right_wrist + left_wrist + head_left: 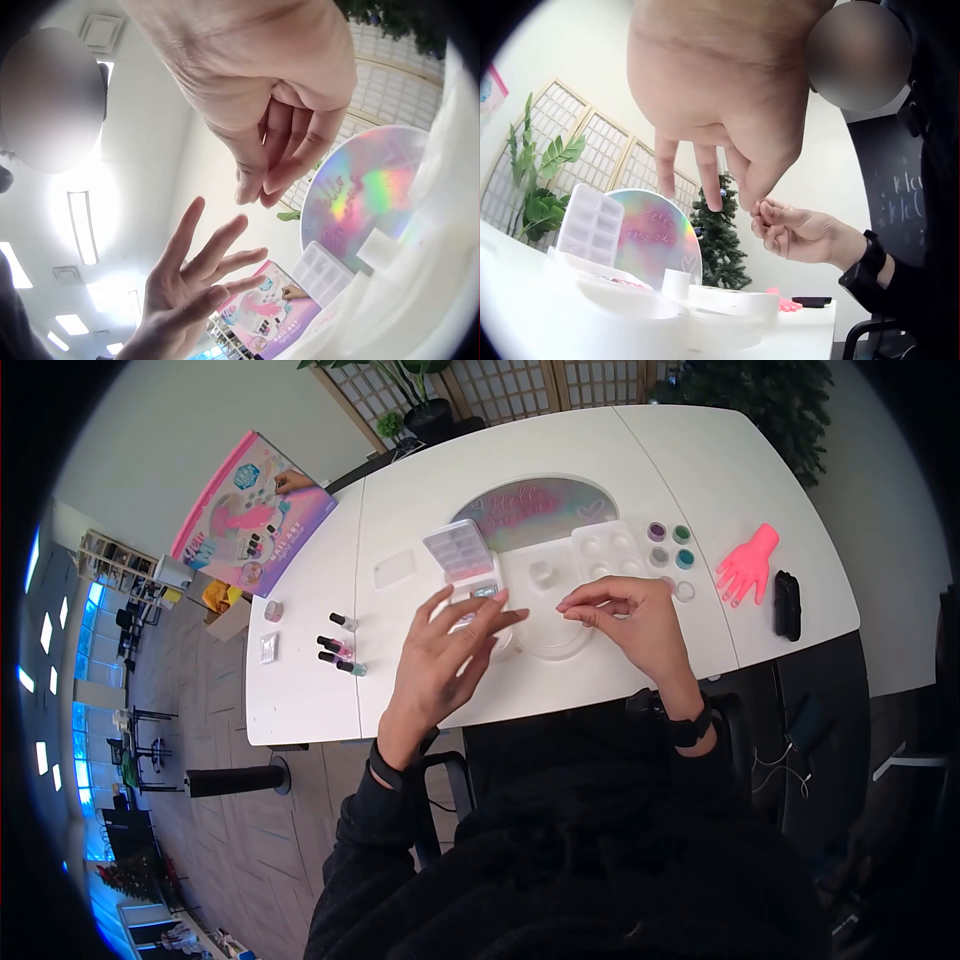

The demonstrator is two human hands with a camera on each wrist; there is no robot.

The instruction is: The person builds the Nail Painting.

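One white station [545, 625], arched iridescent panel [537, 513]

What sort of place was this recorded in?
Probably an office or shared workroom, judging by the patterned carpet, the rectangular ceiling lights and the windows along one side.

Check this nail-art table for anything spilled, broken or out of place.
Nothing stands out. No clear spill or breakage shows on the white table; the small jars sit grouped near the pink model hand, and the polish bottles cluster on the opposite side. The compartment tray tilts up beside the iridescent panel but looks intact.
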